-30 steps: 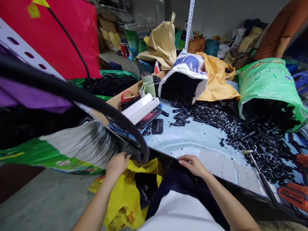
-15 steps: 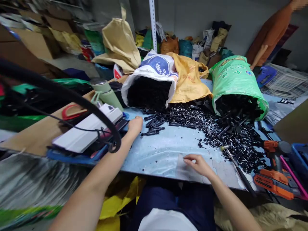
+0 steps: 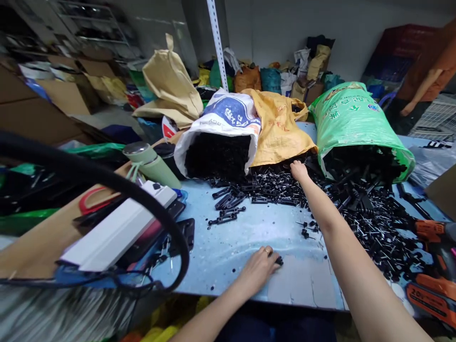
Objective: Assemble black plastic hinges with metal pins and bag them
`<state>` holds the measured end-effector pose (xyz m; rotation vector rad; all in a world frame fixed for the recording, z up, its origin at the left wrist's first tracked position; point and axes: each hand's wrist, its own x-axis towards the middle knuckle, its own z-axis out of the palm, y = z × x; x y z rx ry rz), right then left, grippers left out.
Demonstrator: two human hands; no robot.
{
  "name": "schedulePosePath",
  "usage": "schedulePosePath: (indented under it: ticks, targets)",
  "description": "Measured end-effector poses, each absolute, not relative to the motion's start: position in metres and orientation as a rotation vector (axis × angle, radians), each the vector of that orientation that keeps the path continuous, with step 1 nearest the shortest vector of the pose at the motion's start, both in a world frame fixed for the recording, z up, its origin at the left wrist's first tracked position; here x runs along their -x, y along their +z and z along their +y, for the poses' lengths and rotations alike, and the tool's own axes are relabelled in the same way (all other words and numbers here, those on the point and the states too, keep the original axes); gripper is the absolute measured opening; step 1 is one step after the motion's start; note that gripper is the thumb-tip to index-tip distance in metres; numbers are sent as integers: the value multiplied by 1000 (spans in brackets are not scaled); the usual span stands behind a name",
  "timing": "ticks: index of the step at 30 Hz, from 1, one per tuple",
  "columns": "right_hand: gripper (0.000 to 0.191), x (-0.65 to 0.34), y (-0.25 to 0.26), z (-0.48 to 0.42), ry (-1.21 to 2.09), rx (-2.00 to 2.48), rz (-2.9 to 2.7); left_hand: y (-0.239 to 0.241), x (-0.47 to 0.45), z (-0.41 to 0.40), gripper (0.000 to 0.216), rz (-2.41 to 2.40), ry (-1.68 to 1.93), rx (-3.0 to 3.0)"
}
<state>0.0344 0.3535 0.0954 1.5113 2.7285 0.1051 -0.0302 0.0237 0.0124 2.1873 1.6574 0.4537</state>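
Low over the front of the blue tabletop, my left hand is closed on a small black plastic part, mostly covered by the fingers. My right hand reaches far forward to the mouth of the yellow bag, touching the black parts there; its fingertips are hidden among them. A heap of black screw-like pieces with metal shanks spreads below the bags. Several black plastic arms lie at the heap's left side.
A white bag and a green bag spill black parts. An orange cordless drill lies at right. A white box, a green flask and a black curved bar occupy the left. Another person stands behind.
My left hand has come from the black arms back to the front, now with a small black part. My right hand has moved from the front edge to the yellow bag's mouth. The view has shifted.
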Motion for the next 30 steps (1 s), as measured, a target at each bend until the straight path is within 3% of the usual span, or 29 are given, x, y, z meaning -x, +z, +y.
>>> schedulePosePath:
  ticks: [4, 13, 18, 23, 27, 30]
  targets:
    - [31, -40, 89, 355, 147, -1472, 2701, -8, 24, 10, 43, 1746, 610, -2208]
    - [20, -50, 111, 339, 261, -1307, 2842, -25, 10, 1, 37, 1930, 737, -2260]
    - [18, -71, 126, 284, 440, -1150, 3048, -21, 11, 2, 33, 1955, 741, -2250]
    - [23, -127, 90, 162, 515, -598, 3135, -17, 12, 1, 32, 1963, 718, -2202]
    - [21, -170, 52, 79, 374, -588, 3062, -15, 14, 0, 33, 1961, 677, -2171]
    - [24, -181, 39, 69, 188, -678, 3060, -14, 14, 0, 33, 1962, 652, -2169]
